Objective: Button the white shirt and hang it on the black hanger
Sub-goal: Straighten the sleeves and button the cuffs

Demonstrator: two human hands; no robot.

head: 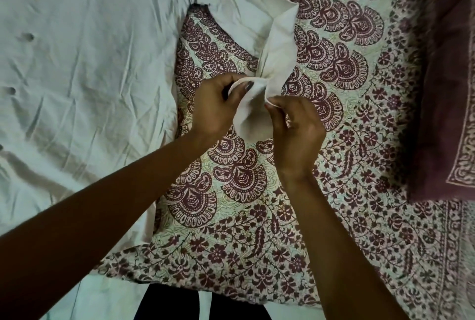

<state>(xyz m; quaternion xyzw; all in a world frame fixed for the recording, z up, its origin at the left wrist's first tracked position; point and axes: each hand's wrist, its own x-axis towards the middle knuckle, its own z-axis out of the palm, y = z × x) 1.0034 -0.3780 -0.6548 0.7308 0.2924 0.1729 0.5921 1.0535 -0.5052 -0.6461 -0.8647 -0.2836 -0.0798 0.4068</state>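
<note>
The white shirt lies spread over the left half of the patterned bed, with dark buttons in a row near its left edge. One sleeve stretches out to the right, and its cuff is lifted off the bed between my hands. My left hand grips the cuff's left edge, thumb on top of the fabric. My right hand pinches the cuff's right edge between thumb and fingers. A small black tip, possibly the hanger, pokes out beside the shirt; the remainder is hidden.
A bedsheet with maroon paisley and flower print covers the bed. A maroon pillow lies along the right edge. At the bottom, dark clothing of the person shows below the bed edge.
</note>
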